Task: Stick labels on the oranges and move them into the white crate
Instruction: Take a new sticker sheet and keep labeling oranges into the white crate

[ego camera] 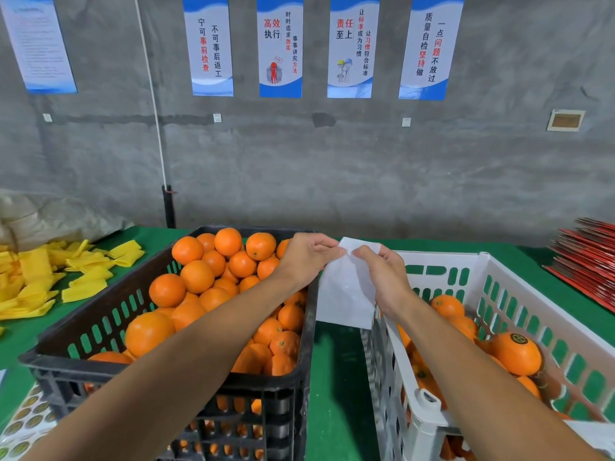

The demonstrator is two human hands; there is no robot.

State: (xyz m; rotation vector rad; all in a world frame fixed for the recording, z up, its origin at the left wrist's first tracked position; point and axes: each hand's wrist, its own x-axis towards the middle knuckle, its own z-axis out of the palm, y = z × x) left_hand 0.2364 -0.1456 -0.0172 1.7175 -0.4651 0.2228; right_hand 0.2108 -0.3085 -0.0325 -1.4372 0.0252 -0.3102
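Oranges (213, 287) piled in black crate (53, 357), 8 o'clock. White crate (499, 271) at 4 o'clock, few inside. Left hand (304, 257), right hand (382, 277) both pinch white sheet (342, 291) at centre. Sheet might rip if pulled hard.

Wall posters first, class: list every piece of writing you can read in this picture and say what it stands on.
Second poster: "宁可事前检查 不可事后返工"
Third poster: "高效执行", smaller columns partly legible
Fourth poster: "责任至上", "让标准成为习惯"
Fifth poster: "质量自检坚持做 一点问题不放过"
Leftmost notice: too small
Label on orange: unreadable
Sticker sheet: blurred
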